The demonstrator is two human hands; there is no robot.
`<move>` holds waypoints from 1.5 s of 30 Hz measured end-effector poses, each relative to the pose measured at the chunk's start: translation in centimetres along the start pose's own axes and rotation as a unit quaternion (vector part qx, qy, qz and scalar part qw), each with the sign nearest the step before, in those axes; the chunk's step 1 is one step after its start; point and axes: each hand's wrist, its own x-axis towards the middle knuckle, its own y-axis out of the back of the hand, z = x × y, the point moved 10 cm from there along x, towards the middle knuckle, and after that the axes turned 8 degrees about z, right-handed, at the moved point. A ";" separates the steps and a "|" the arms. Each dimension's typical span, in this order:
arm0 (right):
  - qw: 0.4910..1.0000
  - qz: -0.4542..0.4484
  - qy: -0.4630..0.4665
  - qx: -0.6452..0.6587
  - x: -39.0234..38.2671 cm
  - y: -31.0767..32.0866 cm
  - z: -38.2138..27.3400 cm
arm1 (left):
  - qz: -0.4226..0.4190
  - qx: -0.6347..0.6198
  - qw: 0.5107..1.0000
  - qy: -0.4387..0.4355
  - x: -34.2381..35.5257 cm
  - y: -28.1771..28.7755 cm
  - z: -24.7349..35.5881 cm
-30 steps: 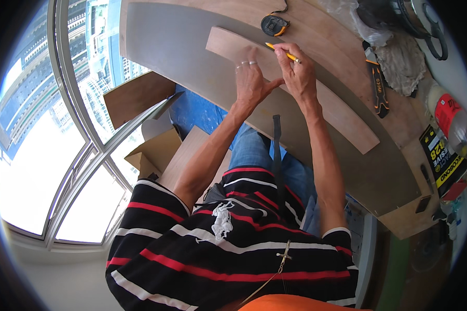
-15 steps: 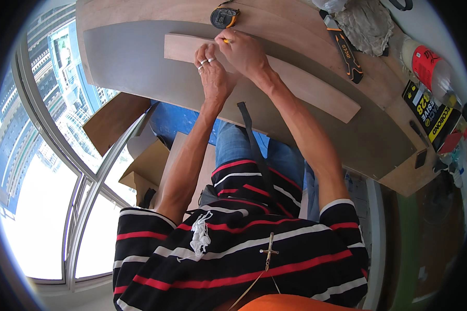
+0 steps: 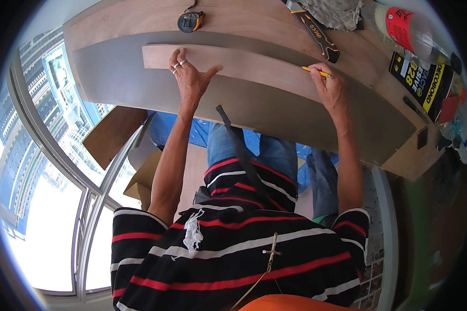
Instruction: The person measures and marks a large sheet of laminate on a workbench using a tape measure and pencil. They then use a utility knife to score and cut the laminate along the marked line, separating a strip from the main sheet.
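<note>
A long, narrow wooden strip (image 3: 244,65) lies on a grey sheet (image 3: 109,65) on the workbench. Near the strip's left end rests my left hand (image 3: 191,78), fingers stretched over its face and thumb spread to the right; rings show on the fingers. My right hand (image 3: 329,92) is toward the strip's right part, its fingers closed round a yellow pencil (image 3: 318,71). The pencil points left, with its tip at the strip's far edge. The strip's right end is hidden behind my right hand and wrist.
Beyond the strip are a tape measure (image 3: 190,22) and an orange-black utility knife (image 3: 316,33). A crumpled cloth (image 3: 340,13), a plastic bottle (image 3: 407,31) and a black-yellow package (image 3: 420,83) are at the right. A window (image 3: 52,223) stands on the left, beside a cardboard box (image 3: 141,179).
My right hand has moved right along the strip with the pencil, away from my left hand. My left thumb now spreads out. The view has shifted, moving the bench things leftward.
</note>
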 end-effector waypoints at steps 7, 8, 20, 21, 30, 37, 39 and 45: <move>0.981 0.186 -0.060 0.020 -6.9 4.1 2.0 | -0.001 0.031 0.999 -0.018 0.3 -0.1 -0.1; 0.975 0.206 -0.072 0.039 -7.9 3.9 2.6 | -0.014 0.038 0.999 -0.018 0.5 -0.1 -0.6; 0.928 0.305 -0.204 -0.064 -13.1 3.7 11.5 | 0.002 0.001 0.990 0.143 5.7 4.6 -14.7; 0.918 0.316 -0.233 -0.058 -14.0 4.0 12.2 | -0.008 -0.003 0.990 0.142 5.1 4.9 -14.6; 0.877 0.390 -0.278 -0.020 -25.3 13.8 19.6 | -0.085 -0.113 0.986 0.088 -3.7 2.0 -4.1; 0.877 0.390 -0.274 -0.067 -24.6 23.4 28.0 | -0.099 -0.148 0.981 0.082 -8.0 -3.4 7.3; 0.885 0.361 -0.287 -0.059 -24.5 24.9 30.3 | -0.096 -0.133 0.982 0.094 -8.5 -4.8 9.6; 0.885 0.364 -0.283 -0.071 -24.3 28.6 34.7 | -0.092 -0.117 0.982 0.117 -10.3 -6.6 13.6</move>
